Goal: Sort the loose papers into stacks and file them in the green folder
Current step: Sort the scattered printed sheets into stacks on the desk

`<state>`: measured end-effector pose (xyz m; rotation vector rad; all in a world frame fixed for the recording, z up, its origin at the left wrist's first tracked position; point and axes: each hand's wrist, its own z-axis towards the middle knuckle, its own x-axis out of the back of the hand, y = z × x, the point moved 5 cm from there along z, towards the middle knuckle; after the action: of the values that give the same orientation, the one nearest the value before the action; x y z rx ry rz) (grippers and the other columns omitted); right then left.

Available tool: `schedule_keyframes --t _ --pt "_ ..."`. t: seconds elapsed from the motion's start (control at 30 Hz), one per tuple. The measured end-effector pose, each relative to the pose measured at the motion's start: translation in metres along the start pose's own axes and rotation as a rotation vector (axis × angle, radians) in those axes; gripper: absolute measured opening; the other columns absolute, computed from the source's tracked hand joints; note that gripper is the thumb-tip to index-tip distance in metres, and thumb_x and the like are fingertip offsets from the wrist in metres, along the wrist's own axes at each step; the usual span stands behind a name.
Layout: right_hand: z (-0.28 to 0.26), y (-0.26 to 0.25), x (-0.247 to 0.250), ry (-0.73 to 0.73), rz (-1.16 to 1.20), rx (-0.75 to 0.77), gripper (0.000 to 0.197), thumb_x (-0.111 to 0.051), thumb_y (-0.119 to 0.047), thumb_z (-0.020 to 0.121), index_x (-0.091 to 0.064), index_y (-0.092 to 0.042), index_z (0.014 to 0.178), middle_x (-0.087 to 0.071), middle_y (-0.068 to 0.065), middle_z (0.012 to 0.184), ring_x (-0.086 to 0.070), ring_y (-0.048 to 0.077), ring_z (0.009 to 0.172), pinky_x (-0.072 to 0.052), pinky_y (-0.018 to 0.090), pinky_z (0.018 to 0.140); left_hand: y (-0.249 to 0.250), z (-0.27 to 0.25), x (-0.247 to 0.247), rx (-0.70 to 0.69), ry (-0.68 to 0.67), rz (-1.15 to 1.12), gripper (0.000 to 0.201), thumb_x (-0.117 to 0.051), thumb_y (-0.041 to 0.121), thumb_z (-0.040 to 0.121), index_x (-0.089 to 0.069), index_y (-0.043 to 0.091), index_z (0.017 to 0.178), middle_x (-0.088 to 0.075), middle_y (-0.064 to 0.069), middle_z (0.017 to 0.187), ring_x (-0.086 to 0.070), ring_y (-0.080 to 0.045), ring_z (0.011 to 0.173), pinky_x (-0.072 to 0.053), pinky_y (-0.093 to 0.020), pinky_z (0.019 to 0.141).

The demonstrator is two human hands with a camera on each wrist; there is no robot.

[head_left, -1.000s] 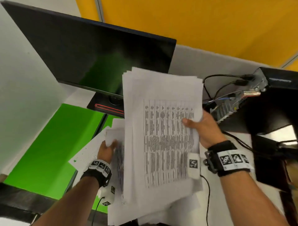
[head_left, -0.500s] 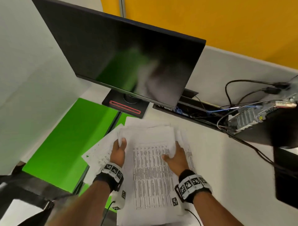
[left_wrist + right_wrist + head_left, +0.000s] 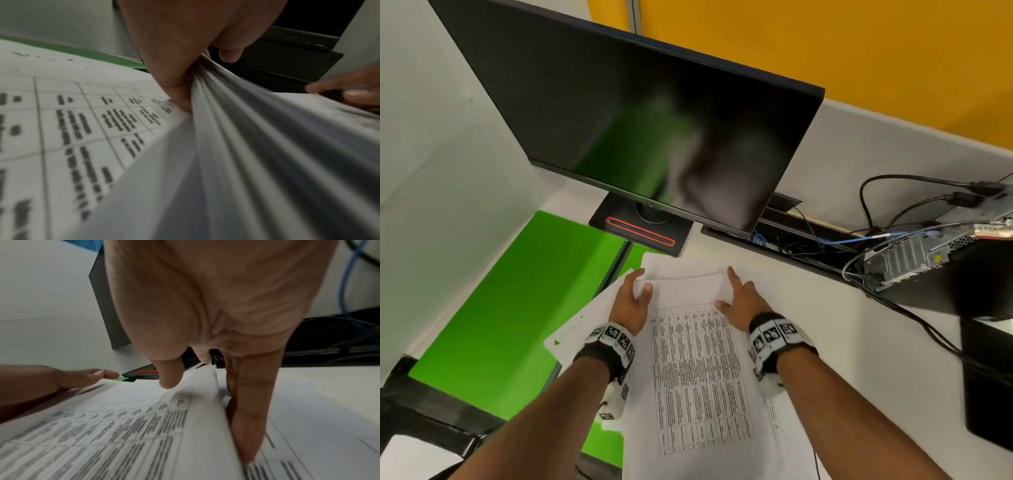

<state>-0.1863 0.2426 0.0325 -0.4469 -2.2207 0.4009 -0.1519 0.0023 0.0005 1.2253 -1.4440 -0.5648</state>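
The stack of papers lay flat on the white tabletop, just in front of the monitor base, with a printed table on its top sheet. The green folder lay open on the tabletop to the left of the stack, and some loose sheets from under the stack reached over the folder's right part.

The person's left hand was at the far left corner of the stack. In the left wrist view, its thumb and fingers pinched the edges of several sheets together, so the paper bent into folds there. The right hand was at the far right edge of the stack. Its fingers were straight: one finger ran along the side edge of the sheets and pressed against it, and the thumb was over the top sheet, near it, but I could not tell if it touched. This hand grasped nothing.

The dark monitor stood behind the stack. To the right of the stack, well apart from it, there was a computer case with black cables and a blue cable going to it.
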Motion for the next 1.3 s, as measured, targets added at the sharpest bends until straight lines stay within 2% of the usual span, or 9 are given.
schedule_keyframes --t 0.1,0.27,0.43,0.57,0.67,0.77,0.87,1.03,1.3 --pt "0.009 -0.02 -0.001 -0.01 -0.114 -0.033 0.073 -0.046 -0.039 0.097 0.004 -0.039 0.15 -0.006 0.013 0.159 -0.039 0.036 0.135 -0.037 0.044 0.107 -0.009 0.009 -0.003 0.02 -0.005 0.096 0.039 -0.046 0.04 0.092 -0.053 0.014 0.12 -0.055 -0.015 0.128 -0.049 -0.031 0.121 -0.033 -0.03 0.096" --pt "0.009 -0.024 -0.013 0.104 -0.113 -0.092 0.07 -0.047 -0.038 0.095 -0.006 -0.029 0.151 -0.022 0.013 0.152 -0.038 0.038 0.131 -0.039 0.048 0.104 -0.006 0.004 -0.001 0.076 0.021 0.079 0.031 -0.048 0.03 0.095 -0.049 0.014 0.121 -0.056 -0.012 0.127 -0.052 -0.031 0.117 -0.035 -0.03 0.092" --pt "-0.01 0.002 -0.027 0.153 0.254 -0.2 0.092 -0.059 -0.037 0.09 0.005 -0.019 0.152 -0.024 0.013 0.154 -0.027 0.034 0.14 -0.031 0.046 0.112 -0.001 -0.025 -0.003 0.194 0.061 -0.15 0.073 -0.06 0.025 0.09 -0.013 0.019 0.145 -0.052 -0.012 0.131 -0.056 -0.029 0.116 -0.04 -0.035 0.098" --pt "-0.032 0.022 -0.045 0.132 0.34 -0.234 0.09 -0.061 -0.043 0.088 -0.007 -0.01 0.152 -0.016 0.014 0.156 -0.018 0.033 0.144 -0.025 0.042 0.115 -0.001 -0.053 -0.006 0.237 0.017 -0.246 0.044 -0.073 0.024 0.079 -0.053 0.026 0.118 -0.067 0.006 0.104 -0.065 -0.015 0.101 -0.049 -0.027 0.083" --pt "-0.038 0.024 -0.051 0.093 0.31 -0.198 0.089 -0.056 -0.046 0.09 -0.003 -0.01 0.152 -0.009 0.014 0.158 -0.011 0.033 0.145 -0.021 0.042 0.117 0.004 -0.069 -0.012 0.178 -0.118 -0.278 0.035 -0.074 0.018 0.079 -0.057 0.039 0.103 -0.067 0.019 0.097 -0.062 0.011 0.085 -0.047 -0.012 0.072" --pt "-0.042 0.029 -0.046 0.064 0.356 -0.178 0.09 -0.057 -0.055 0.086 -0.013 -0.012 0.152 -0.016 0.011 0.155 -0.018 0.031 0.144 -0.024 0.041 0.116 0.01 -0.076 -0.009 0.103 -0.097 -0.223 0.041 -0.071 0.013 0.082 -0.054 0.031 0.115 -0.067 0.012 0.103 -0.063 -0.002 0.092 -0.048 -0.027 0.086" --pt "-0.047 0.049 -0.04 0.118 0.549 -0.105 0.077 -0.066 -0.071 0.067 -0.046 -0.032 0.131 -0.051 -0.002 0.131 -0.049 0.021 0.126 -0.046 0.04 0.101 0.018 -0.082 -0.003 0.081 -0.079 -0.294 0.042 -0.074 0.013 0.078 -0.059 0.022 0.117 -0.068 0.001 0.11 -0.064 -0.017 0.101 -0.049 -0.039 0.092" --pt "-0.102 0.063 -0.031 0.078 0.878 0.04 0.032 -0.069 -0.039 0.083 -0.053 -0.04 0.111 -0.063 -0.017 0.11 -0.059 0.002 0.105 -0.046 0.017 0.08 0.048 -0.089 -0.003 0.069 -0.209 -0.479 0.061 -0.084 0.034 0.056 -0.065 0.023 0.113 -0.071 -0.004 0.111 -0.067 -0.023 0.105 -0.05 -0.045 0.089" --pt "-0.163 0.134 0.012 0.277 1.036 0.098 0.044 -0.069 -0.01 0.084 -0.056 -0.023 0.124 -0.068 0.0 0.119 -0.064 0.016 0.112 -0.049 0.038 0.096 0.09 -0.107 -0.088 0.052 -0.452 -0.483 0.043 -0.074 0.023 0.078 -0.061 0.03 0.118 -0.068 0.005 0.119 -0.062 -0.012 0.113 -0.045 -0.041 0.1"
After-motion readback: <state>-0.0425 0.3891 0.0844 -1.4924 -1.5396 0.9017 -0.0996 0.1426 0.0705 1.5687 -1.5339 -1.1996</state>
